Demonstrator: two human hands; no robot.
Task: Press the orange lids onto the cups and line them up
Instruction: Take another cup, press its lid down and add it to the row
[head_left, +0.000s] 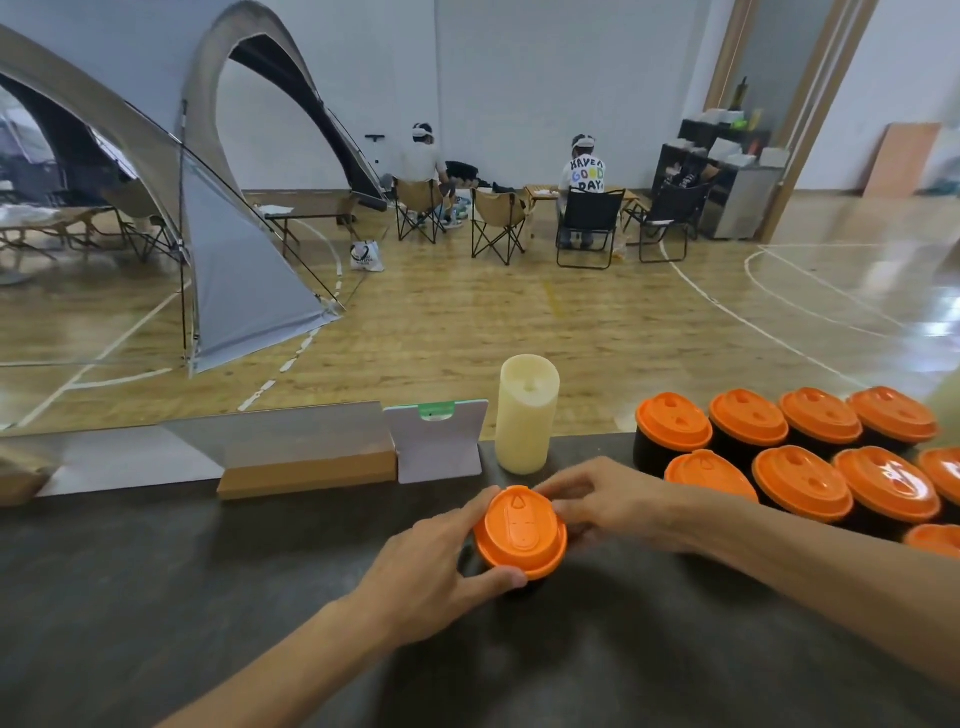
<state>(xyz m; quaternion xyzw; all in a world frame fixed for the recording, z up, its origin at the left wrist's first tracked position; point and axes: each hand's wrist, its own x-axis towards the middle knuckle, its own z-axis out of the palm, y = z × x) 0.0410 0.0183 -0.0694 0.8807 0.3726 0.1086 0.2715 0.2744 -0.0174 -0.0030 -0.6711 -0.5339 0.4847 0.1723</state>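
Observation:
An orange lid (521, 530) sits on a black cup near the middle of the dark table (156, 571); the cup is almost wholly hidden beneath it. My left hand (436, 577) holds the lid's left and near rim between fingers and thumb. My right hand (602, 504) curls round the lid's right and far rim. At the right stand several black cups with orange lids (800, 483), set in rows.
A tall cream candle (527, 413) stands just behind the lid. A white card stand (439, 444) and a cardboard and grey sign (306, 452) line the table's far edge. Beyond lie a gym floor, a tent, folding chairs and two seated people.

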